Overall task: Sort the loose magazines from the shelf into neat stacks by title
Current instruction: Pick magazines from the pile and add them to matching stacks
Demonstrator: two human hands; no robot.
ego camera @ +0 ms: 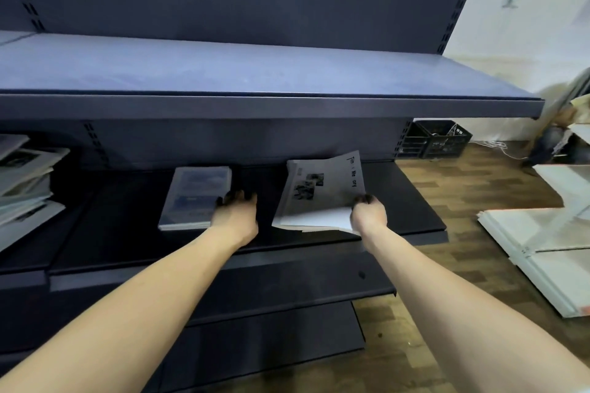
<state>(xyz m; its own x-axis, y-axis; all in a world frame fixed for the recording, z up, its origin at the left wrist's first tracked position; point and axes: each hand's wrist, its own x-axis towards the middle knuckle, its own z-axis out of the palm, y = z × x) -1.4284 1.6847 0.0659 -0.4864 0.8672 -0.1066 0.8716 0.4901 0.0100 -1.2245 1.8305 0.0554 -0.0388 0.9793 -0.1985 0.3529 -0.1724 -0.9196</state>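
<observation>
Right hand (pixel 368 212) grip pinches a white magazine (pixel 319 191) over the dark shelf (pixel 415 201); left hand (pixel 236 210) grip unclear.

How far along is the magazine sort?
Done: one squared stack with blue covers sits on the lower shelf; the left hand rests at its right edge. In hand: the right hand grips a white magazine atop a second stack. Left: a messy pile at the far left looks unsorted.
</observation>
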